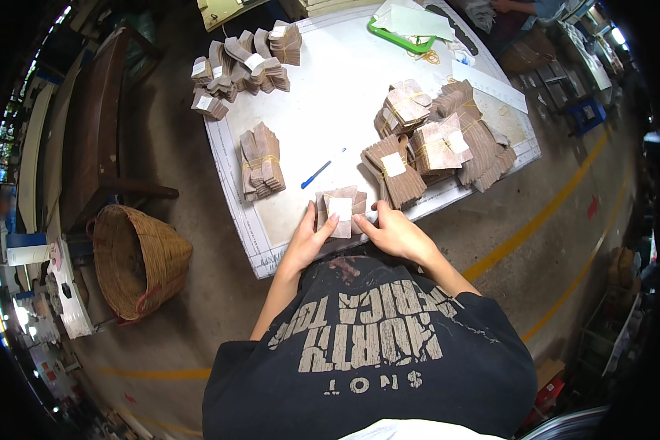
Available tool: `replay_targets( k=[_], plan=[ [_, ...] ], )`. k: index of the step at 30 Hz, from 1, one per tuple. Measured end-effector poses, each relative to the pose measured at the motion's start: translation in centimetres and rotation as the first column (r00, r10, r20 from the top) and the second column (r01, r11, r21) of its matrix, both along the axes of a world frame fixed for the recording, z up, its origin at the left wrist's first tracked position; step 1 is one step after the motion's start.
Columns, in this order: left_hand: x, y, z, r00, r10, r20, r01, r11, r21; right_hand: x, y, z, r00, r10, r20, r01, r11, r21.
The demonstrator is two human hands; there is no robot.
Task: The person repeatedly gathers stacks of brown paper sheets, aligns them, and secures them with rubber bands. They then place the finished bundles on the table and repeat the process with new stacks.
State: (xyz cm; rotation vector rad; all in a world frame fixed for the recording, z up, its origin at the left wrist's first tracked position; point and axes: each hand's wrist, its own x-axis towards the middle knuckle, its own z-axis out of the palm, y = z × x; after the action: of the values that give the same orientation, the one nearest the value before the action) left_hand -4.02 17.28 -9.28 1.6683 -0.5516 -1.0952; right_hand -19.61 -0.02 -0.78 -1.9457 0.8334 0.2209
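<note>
At the table's near edge, my left hand (pixel 309 240) and my right hand (pixel 397 233) close on a bundle of brown cut pieces (pixel 357 202) from its two sides. A white paper slip (pixel 339 207) lies on top of it, and my left thumb presses by the slip's lower edge. The fingers under the bundle are hidden. Just right of it is another tied bundle (pixel 405 185) with a white slip. A blue pen (pixel 323 170) lies beyond my hands, and a bundle tied with yellow bands (pixel 261 167) stands to the left.
More tied bundles (pixel 477 139) crowd the table's right side; small labelled stacks (pixel 246 62) stand far left. A green tray (pixel 402 38), yellow rubber bands (pixel 434 57) and a clear ruler (pixel 491 86) lie at the back. A wicker basket (pixel 165 253) is on the floor at left.
</note>
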Motion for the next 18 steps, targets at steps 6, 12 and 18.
replay_targets(
  k=[6, 12, 18],
  plan=[
    [0.1, -1.6, 2.4, 0.944, 0.076, -0.321, -0.096, 0.994, -0.047, -0.3, -0.2, -7.2, 0.943, -0.045, 0.329, -0.025, 0.978, 0.206],
    [0.9, -0.7, 3.5, 0.878, 0.139, -0.458, -0.169, 0.985, -0.025, 0.6, -0.7, -6.0, 0.93, -0.086, 0.358, -0.035, 0.947, 0.32],
    [0.0, 1.2, 1.2, 0.818, 0.226, -0.529, -0.397, 0.887, -0.236, 2.2, -0.1, -2.1, 0.882, -0.012, 0.471, -0.003, 1.0, 0.03]
  ],
)
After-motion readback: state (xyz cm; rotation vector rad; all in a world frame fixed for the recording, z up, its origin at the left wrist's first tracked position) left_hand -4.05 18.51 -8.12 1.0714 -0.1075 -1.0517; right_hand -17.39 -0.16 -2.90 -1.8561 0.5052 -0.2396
